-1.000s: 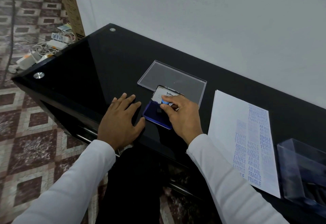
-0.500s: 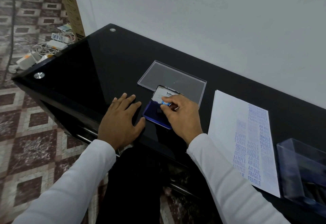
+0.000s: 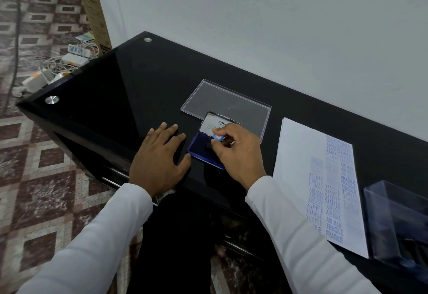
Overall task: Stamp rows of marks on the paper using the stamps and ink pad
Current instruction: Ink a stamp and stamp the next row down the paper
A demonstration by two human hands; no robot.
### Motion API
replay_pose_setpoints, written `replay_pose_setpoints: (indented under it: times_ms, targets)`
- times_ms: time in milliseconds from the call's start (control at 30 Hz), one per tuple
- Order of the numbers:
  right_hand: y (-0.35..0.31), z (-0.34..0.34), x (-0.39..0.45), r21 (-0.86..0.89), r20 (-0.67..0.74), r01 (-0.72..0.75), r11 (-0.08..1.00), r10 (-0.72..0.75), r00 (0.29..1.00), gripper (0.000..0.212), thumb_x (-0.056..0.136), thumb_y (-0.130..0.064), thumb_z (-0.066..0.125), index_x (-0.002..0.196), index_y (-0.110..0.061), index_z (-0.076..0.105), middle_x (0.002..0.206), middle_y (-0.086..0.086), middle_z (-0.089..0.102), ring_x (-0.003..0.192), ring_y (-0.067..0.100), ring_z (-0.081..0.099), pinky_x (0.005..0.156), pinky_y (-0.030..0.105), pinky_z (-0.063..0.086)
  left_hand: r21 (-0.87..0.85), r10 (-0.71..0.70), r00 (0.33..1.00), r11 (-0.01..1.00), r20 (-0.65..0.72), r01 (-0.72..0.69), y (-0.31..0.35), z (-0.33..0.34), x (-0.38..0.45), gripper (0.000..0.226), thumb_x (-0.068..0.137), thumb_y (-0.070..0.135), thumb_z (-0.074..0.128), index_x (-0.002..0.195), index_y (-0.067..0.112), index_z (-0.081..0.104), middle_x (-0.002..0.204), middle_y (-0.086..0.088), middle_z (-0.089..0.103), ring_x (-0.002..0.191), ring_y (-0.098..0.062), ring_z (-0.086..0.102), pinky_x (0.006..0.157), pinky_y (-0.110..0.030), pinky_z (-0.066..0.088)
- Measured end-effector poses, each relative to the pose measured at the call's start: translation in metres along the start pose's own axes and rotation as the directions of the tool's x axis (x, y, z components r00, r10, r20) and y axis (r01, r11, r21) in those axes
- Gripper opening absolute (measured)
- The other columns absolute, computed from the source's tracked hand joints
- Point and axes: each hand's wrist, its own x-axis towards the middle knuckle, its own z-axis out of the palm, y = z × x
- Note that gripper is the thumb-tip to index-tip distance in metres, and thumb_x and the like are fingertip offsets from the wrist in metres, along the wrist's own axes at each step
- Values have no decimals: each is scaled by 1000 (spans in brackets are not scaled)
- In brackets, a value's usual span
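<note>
A small stamp with a blue round top (image 3: pixel 218 137) is pinched in my right hand (image 3: pixel 238 154) and pressed down on the blue ink pad (image 3: pixel 199 145), whose lid (image 3: pixel 214 124) stands open behind it. My left hand (image 3: pixel 159 159) lies flat on the black table (image 3: pixel 129 89), fingers spread, its thumb touching the pad's left edge. The white paper (image 3: pixel 298 166) lies to the right, with columns of blue stamped words such as SAMPLE, AIR MAIL and FRAGILE.
A clear plastic lid (image 3: pixel 222 101) lies flat behind the ink pad. A clear plastic box (image 3: pixel 393 219) stands at the right edge beside the paper. A white wall runs along the table's far side. Cables and power strips (image 3: pixel 67 62) lie on the tiled floor at left.
My right hand has shifted slightly on the ink pad with the stamp; my left hand has stayed flat in place.
</note>
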Motion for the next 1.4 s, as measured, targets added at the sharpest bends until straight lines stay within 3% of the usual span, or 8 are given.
replay_pose_setpoints:
  times_ms: [300, 533, 767, 900, 1233, 1400]
  targets:
    - [0, 0, 1, 2, 2, -15, 1000, 15, 1000, 25, 89, -19, 73, 113, -18, 73, 110, -6, 70, 89, 4, 63, 81, 8, 48, -20, 4, 1000, 1000, -16, -5, 1, -2, -2, 70, 87, 63, 35, 143, 25, 54, 157, -2, 41, 151, -23, 25, 124, -41, 11]
    - [0, 2, 2, 10, -2, -36, 999, 36, 999, 30, 90, -20, 72, 120, -18, 71, 117, -3, 70, 102, 8, 64, 92, 22, 53, -15, 7, 1000, 1000, -20, -7, 2, -3, -1, 71, 87, 64, 33, 143, 24, 54, 157, -2, 42, 151, -23, 26, 124, -44, 15]
    - [0, -1, 2, -1, -4, -19, 1000, 19, 1000, 25, 86, -19, 76, 111, -19, 74, 108, -6, 71, 85, 4, 63, 85, 21, 55, -5, -2, 1000, 1000, -4, 2, 2, -1, 0, 72, 87, 65, 32, 144, 26, 51, 158, -1, 39, 151, -22, 23, 124, -42, 12]
    - [-1, -2, 2, 7, 17, -29, 1000, 29, 999, 21, 85, -18, 76, 106, -20, 73, 103, -7, 70, 86, 4, 64, 80, 16, 54, 1, -9, 1000, 1000, 15, 9, 2, -1, 1, 71, 87, 64, 35, 146, 27, 49, 159, -1, 37, 152, -22, 21, 124, -43, 11]
    - [-4, -2, 2, -1, 30, -30, 1000, 30, 999, 22, 88, -18, 74, 110, -19, 73, 107, -5, 70, 92, 7, 64, 84, 23, 57, -8, -9, 1000, 1000, 14, 9, 2, -2, 0, 70, 87, 63, 37, 145, 26, 51, 159, -2, 38, 152, -23, 23, 124, -44, 13]
    - [-2, -1, 3, -23, 12, -22, 999, 22, 1000, 27, 90, -19, 72, 117, -18, 73, 112, -5, 70, 91, 3, 62, 83, 8, 49, -8, -8, 1000, 1000, 10, 8, 2, -2, 0, 73, 87, 65, 32, 145, 27, 50, 159, -1, 38, 152, -22, 22, 124, -42, 10]
